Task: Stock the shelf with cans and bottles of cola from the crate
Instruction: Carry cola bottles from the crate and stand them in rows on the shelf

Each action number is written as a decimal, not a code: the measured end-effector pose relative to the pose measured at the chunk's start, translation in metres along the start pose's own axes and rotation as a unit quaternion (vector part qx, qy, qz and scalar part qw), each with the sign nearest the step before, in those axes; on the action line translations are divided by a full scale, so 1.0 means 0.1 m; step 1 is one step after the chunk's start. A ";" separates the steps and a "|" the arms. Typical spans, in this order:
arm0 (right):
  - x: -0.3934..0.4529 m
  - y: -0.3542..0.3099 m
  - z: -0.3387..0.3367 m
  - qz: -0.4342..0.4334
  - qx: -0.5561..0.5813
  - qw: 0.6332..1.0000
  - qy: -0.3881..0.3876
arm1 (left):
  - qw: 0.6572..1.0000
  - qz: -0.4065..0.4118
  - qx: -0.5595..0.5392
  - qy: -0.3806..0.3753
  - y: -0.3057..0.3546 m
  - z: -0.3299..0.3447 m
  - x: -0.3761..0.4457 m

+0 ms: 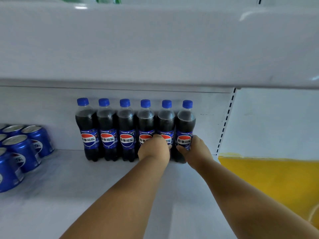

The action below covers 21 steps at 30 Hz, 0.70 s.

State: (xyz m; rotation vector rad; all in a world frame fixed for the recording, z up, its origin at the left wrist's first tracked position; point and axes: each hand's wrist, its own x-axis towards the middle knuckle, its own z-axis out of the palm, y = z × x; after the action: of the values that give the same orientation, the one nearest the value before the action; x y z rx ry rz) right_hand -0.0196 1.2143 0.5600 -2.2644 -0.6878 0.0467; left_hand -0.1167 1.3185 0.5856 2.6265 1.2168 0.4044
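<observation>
You face six blue-capped plastic cola bottles (135, 130) in a row at the back of the white metal shelf (72, 195), blue cola cans (20, 152) well apart to their left.

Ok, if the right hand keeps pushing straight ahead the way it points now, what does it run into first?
The right hand already grips the rightmost bottle, so the bottle goes with it. Behind that bottle seems to be only the shelf's white back panel, probably the first stop; the gap between them is unclear.

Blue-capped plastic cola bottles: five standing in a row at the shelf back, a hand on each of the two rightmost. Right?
Not five: the head view shows six blue-capped plastic cola bottles in the row. The rest holds: left hand and right hand each grip one of the two rightmost.
</observation>
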 end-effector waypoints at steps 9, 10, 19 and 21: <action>-0.86 0.29 -0.37 0.017 0.109 0.990 0.091 | 0.988 0.073 -0.114 0.069 0.22 -0.17 -0.75; -1.00 0.37 -0.45 0.020 0.117 0.988 0.099 | 0.981 0.095 -0.155 0.062 0.30 -0.15 -0.92; -2.40 1.35 -1.86 0.055 0.120 0.972 0.194 | 0.915 0.305 -0.264 0.007 1.37 0.11 -2.29; -2.81 1.60 -2.27 0.069 0.114 0.965 0.225 | 0.896 0.346 -0.279 0.002 1.73 0.15 -2.72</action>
State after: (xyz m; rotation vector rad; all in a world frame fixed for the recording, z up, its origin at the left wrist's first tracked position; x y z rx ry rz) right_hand -0.1326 0.8354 0.5652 -1.9969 -0.2667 -0.2985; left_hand -0.1572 0.9982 0.5833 2.4233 0.0636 0.7401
